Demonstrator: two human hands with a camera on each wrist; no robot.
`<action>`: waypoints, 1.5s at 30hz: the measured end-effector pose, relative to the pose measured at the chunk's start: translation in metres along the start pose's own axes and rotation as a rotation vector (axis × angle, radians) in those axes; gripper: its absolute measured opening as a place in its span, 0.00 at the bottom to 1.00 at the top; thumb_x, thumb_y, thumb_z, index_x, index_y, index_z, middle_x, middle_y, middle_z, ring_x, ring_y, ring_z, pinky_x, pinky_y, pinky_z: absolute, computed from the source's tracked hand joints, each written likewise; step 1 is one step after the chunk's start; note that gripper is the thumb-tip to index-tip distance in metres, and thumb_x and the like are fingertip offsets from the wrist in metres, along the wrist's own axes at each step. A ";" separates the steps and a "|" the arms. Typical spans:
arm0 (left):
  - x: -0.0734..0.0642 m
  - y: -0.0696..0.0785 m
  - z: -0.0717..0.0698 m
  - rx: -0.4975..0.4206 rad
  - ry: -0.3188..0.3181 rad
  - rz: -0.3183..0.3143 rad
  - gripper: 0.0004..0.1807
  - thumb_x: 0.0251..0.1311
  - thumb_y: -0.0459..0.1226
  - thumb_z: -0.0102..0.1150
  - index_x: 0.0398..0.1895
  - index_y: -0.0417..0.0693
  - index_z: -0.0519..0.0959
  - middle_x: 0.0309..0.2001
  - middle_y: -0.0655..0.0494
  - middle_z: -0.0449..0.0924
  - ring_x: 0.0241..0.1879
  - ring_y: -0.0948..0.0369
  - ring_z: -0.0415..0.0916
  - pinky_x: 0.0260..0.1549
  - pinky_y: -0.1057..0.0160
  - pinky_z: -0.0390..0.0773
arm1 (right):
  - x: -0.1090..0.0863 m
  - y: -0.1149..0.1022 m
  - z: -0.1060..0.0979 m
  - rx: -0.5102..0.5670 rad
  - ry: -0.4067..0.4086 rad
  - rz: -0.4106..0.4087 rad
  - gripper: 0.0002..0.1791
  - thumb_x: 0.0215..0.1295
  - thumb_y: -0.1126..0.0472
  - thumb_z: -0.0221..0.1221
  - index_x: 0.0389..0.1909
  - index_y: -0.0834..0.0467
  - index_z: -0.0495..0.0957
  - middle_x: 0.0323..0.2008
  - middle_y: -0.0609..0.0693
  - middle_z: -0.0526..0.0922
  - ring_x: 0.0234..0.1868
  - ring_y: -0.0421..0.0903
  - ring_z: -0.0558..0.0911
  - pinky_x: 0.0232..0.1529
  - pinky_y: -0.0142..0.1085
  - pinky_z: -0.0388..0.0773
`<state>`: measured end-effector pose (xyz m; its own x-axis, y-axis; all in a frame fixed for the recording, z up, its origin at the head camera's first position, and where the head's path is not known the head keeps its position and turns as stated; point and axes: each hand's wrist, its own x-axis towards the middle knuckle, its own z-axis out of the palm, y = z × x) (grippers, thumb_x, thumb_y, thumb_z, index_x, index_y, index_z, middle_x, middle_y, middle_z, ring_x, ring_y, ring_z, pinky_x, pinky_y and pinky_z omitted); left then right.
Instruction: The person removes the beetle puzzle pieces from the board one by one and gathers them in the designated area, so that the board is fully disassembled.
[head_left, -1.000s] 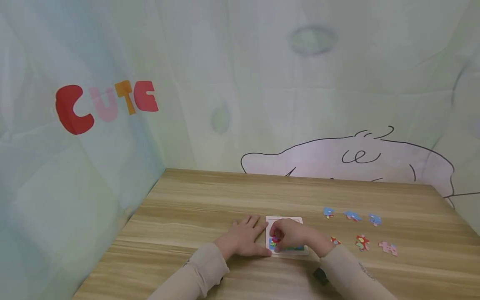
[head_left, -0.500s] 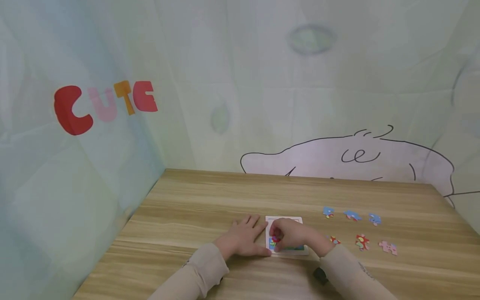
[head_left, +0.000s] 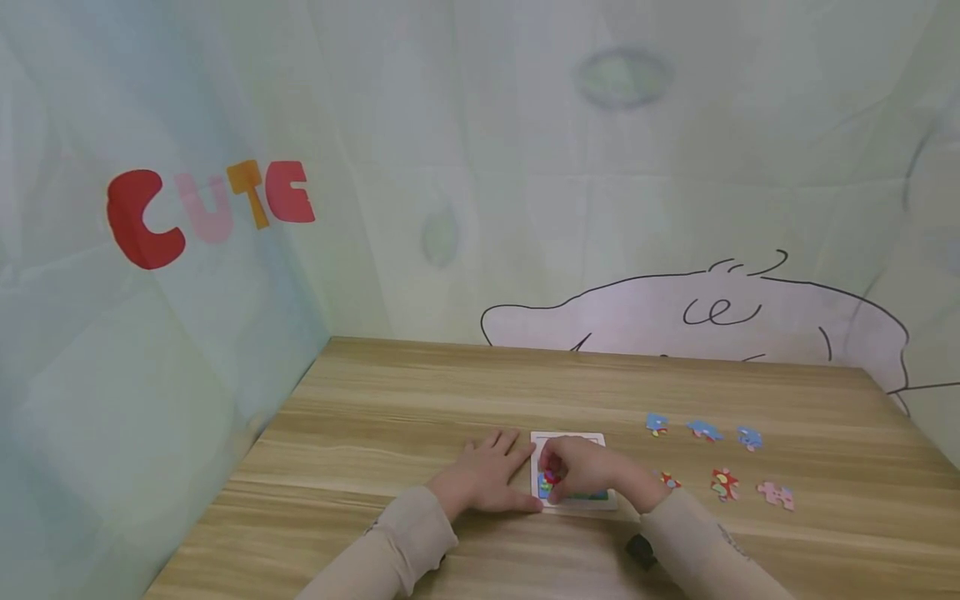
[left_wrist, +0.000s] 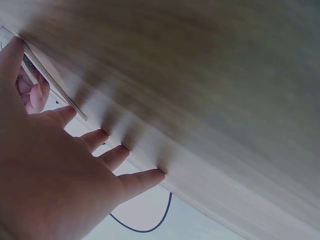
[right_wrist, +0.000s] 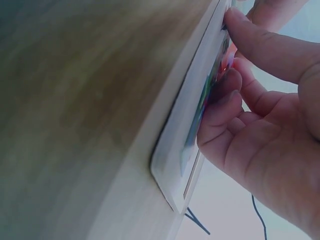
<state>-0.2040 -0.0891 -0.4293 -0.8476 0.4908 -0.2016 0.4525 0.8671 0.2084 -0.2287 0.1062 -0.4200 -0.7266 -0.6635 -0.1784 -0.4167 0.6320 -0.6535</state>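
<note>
A white-framed puzzle board (head_left: 573,507) lies flat on the wooden table. My left hand (head_left: 491,477) spreads its fingers at the board's left side; thumb and index fingertips touch the frame edge, while the other fingertips rest on the tabletop in the left wrist view (left_wrist: 65,165). Over the board, my right hand (head_left: 581,467) has curled fingers and pinches a red puzzle piece (head_left: 551,479) at the lower left of the frame. Most of that piece is covered by the fingers. Blue and green picture parts show in the board's lower area.
Right of the board lie loose puzzle pieces in two rows: blue ones (head_left: 705,431) farther back, a red one (head_left: 724,484) and a pink one (head_left: 776,495) nearer. Another red piece (head_left: 670,481) sits close to the right forearm. A dark object (head_left: 641,552) is by the right sleeve.
</note>
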 end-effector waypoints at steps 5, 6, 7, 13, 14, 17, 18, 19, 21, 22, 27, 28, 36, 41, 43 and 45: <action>0.000 0.000 0.000 -0.001 -0.001 -0.003 0.47 0.55 0.68 0.52 0.73 0.55 0.60 0.74 0.47 0.53 0.73 0.45 0.48 0.63 0.32 0.53 | 0.000 0.001 -0.001 0.007 -0.003 -0.021 0.17 0.48 0.70 0.71 0.35 0.60 0.73 0.29 0.47 0.74 0.33 0.43 0.71 0.37 0.35 0.70; 0.000 0.000 0.000 -0.003 -0.002 -0.004 0.47 0.55 0.68 0.52 0.73 0.54 0.60 0.74 0.47 0.53 0.73 0.45 0.48 0.63 0.32 0.53 | 0.000 0.001 -0.001 0.011 -0.004 -0.023 0.17 0.48 0.70 0.71 0.35 0.60 0.73 0.29 0.47 0.74 0.32 0.43 0.71 0.37 0.35 0.70; 0.000 0.000 0.000 -0.004 -0.002 -0.004 0.47 0.55 0.68 0.52 0.73 0.54 0.60 0.74 0.47 0.53 0.73 0.45 0.48 0.63 0.32 0.53 | 0.000 0.001 -0.002 0.014 -0.005 -0.024 0.17 0.48 0.70 0.70 0.35 0.60 0.73 0.29 0.47 0.74 0.32 0.43 0.71 0.36 0.34 0.70; 0.000 0.000 0.000 -0.005 -0.002 -0.006 0.47 0.55 0.68 0.52 0.73 0.54 0.60 0.74 0.48 0.53 0.73 0.45 0.48 0.63 0.33 0.53 | 0.000 0.001 -0.002 0.019 -0.010 -0.025 0.17 0.48 0.70 0.70 0.35 0.60 0.73 0.28 0.47 0.74 0.31 0.42 0.71 0.34 0.33 0.70; 0.001 0.000 0.000 -0.002 -0.003 -0.007 0.47 0.55 0.68 0.52 0.73 0.55 0.60 0.74 0.48 0.53 0.73 0.45 0.48 0.63 0.33 0.53 | 0.000 0.001 -0.002 0.018 -0.011 -0.024 0.17 0.48 0.70 0.70 0.35 0.60 0.73 0.28 0.47 0.74 0.31 0.42 0.71 0.35 0.33 0.70; 0.001 0.000 0.000 0.002 -0.001 -0.008 0.47 0.55 0.68 0.52 0.73 0.55 0.60 0.74 0.48 0.53 0.73 0.46 0.48 0.63 0.33 0.53 | 0.000 0.001 -0.002 0.012 -0.009 -0.022 0.16 0.49 0.70 0.70 0.36 0.60 0.74 0.28 0.47 0.74 0.31 0.42 0.71 0.35 0.34 0.70; 0.001 0.000 0.000 0.002 0.000 -0.008 0.47 0.55 0.68 0.52 0.73 0.55 0.60 0.74 0.48 0.53 0.73 0.46 0.48 0.63 0.33 0.53 | 0.000 0.001 -0.002 0.009 -0.009 -0.022 0.16 0.49 0.69 0.70 0.36 0.60 0.74 0.28 0.47 0.74 0.31 0.42 0.71 0.35 0.34 0.70; 0.001 0.000 0.000 0.003 0.002 -0.008 0.47 0.55 0.68 0.52 0.73 0.55 0.60 0.74 0.48 0.53 0.73 0.45 0.48 0.63 0.33 0.54 | 0.000 0.002 -0.002 0.003 -0.008 -0.022 0.15 0.49 0.69 0.70 0.36 0.60 0.75 0.28 0.46 0.74 0.31 0.42 0.71 0.35 0.33 0.70; 0.000 0.000 -0.001 0.003 0.007 -0.007 0.47 0.54 0.68 0.52 0.73 0.55 0.60 0.74 0.47 0.54 0.73 0.45 0.48 0.63 0.33 0.54 | 0.000 0.001 -0.001 -0.001 -0.006 -0.022 0.15 0.49 0.69 0.70 0.36 0.60 0.76 0.28 0.46 0.74 0.31 0.41 0.71 0.35 0.33 0.70; 0.000 0.001 -0.001 0.002 0.009 -0.007 0.47 0.54 0.68 0.53 0.73 0.55 0.60 0.74 0.47 0.54 0.73 0.45 0.49 0.63 0.33 0.54 | 0.000 0.001 -0.001 -0.004 -0.005 -0.027 0.14 0.49 0.69 0.70 0.35 0.60 0.76 0.28 0.46 0.74 0.30 0.41 0.71 0.34 0.33 0.70; 0.000 0.000 0.000 -0.011 0.009 0.000 0.47 0.55 0.68 0.53 0.73 0.54 0.61 0.74 0.46 0.53 0.73 0.45 0.48 0.63 0.32 0.54 | -0.001 0.002 -0.002 0.023 -0.010 -0.027 0.15 0.50 0.70 0.69 0.34 0.59 0.73 0.27 0.46 0.74 0.30 0.41 0.72 0.35 0.33 0.70; 0.001 0.000 0.000 -0.016 0.009 0.001 0.47 0.55 0.67 0.53 0.73 0.54 0.60 0.74 0.46 0.53 0.73 0.45 0.48 0.63 0.32 0.54 | -0.002 0.003 -0.003 0.031 -0.012 -0.026 0.15 0.50 0.70 0.69 0.34 0.59 0.73 0.27 0.46 0.74 0.31 0.42 0.71 0.35 0.34 0.70; 0.001 -0.001 0.001 -0.033 0.001 -0.002 0.47 0.55 0.67 0.53 0.73 0.54 0.60 0.75 0.47 0.51 0.73 0.43 0.46 0.63 0.32 0.54 | -0.003 0.006 -0.006 0.080 -0.021 -0.080 0.13 0.54 0.69 0.67 0.32 0.59 0.71 0.26 0.45 0.71 0.29 0.39 0.70 0.32 0.30 0.69; 0.002 -0.001 0.001 -0.026 -0.007 -0.003 0.47 0.55 0.68 0.52 0.74 0.54 0.59 0.75 0.46 0.51 0.73 0.43 0.46 0.63 0.32 0.53 | -0.005 0.007 -0.007 0.081 -0.021 -0.123 0.07 0.59 0.69 0.63 0.33 0.61 0.73 0.26 0.43 0.70 0.29 0.37 0.69 0.32 0.29 0.67; 0.002 -0.001 0.002 -0.022 -0.005 -0.003 0.47 0.55 0.68 0.52 0.74 0.54 0.59 0.75 0.46 0.51 0.73 0.43 0.46 0.63 0.32 0.54 | -0.006 0.007 -0.007 0.071 -0.024 -0.127 0.05 0.62 0.69 0.60 0.34 0.61 0.73 0.26 0.43 0.70 0.29 0.38 0.69 0.33 0.30 0.67; 0.002 -0.002 0.002 -0.018 -0.005 -0.005 0.47 0.55 0.68 0.52 0.74 0.54 0.59 0.75 0.47 0.51 0.73 0.43 0.46 0.63 0.32 0.54 | -0.006 0.007 -0.007 0.068 -0.027 -0.117 0.03 0.64 0.67 0.59 0.35 0.61 0.74 0.27 0.43 0.70 0.30 0.38 0.69 0.34 0.31 0.67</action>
<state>-0.2059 -0.0893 -0.4321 -0.8484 0.4872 -0.2069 0.4436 0.8677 0.2243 -0.2314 0.1173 -0.4181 -0.6599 -0.7423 -0.1166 -0.4596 0.5214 -0.7190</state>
